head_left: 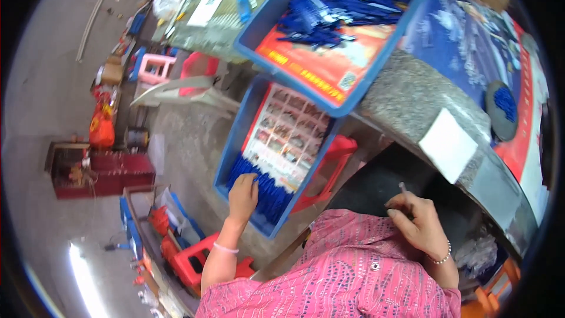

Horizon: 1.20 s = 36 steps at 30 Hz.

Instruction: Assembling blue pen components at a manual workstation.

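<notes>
My left hand [243,197] reaches into the lower blue tray [226,147], at the near end where many thin blue pieces [271,197] lie piled. Its fingers are curled down at the edge of the pile, and what they pinch is too small to make out. My right hand [421,224] is raised over my lap by the table edge. Between its thumb and fingers is a short thin rod [402,187], its tip pointing up. A printed sheet [288,121] with rows of pictures lines the lower tray.
A larger blue tray [294,85] with more blue pieces rests on the stone-topped table [406,85]. A white square sheet [448,145] and a grey oval dish [500,126] holding tiny blue bits lie rightward. Red stools [329,171], a pink stool [156,68] and a dark red cabinet [106,174] stand around.
</notes>
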Each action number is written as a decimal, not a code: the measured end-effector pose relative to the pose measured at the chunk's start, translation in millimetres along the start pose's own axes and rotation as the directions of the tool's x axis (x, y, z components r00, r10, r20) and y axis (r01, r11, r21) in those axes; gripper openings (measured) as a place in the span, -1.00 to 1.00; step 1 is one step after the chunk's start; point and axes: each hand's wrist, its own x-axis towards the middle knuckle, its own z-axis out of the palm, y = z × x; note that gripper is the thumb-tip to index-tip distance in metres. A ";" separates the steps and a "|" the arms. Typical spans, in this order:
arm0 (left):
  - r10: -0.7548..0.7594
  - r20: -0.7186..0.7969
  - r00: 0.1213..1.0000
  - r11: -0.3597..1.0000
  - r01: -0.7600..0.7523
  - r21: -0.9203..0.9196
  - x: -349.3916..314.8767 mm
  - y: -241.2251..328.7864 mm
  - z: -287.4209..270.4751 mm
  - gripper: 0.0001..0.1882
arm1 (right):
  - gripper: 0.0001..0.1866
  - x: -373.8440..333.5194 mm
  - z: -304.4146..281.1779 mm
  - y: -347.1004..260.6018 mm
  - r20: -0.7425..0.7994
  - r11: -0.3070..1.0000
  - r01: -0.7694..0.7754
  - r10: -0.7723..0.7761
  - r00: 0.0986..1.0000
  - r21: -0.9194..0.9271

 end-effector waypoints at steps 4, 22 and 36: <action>0.254 -0.029 0.967 0.948 -0.255 -0.191 37.0 91.0 -24.8 -0.79 | -0.86 -3.5 -8.9 -3.3 -0.041 0.987 0.162 -0.162 0.986 -0.015; 0.725 -0.208 0.657 0.631 -0.754 -0.183 120.7 285.3 5.5 -0.65 | -0.82 -10.1 -79.7 -21.7 -0.609 0.985 -0.047 -0.065 0.791 -0.166; 0.634 -0.282 0.720 0.665 -0.694 -0.276 163.8 235.1 -64.8 -0.67 | -0.95 -16.9 -100.7 10.2 -0.608 0.888 0.185 0.125 0.784 0.421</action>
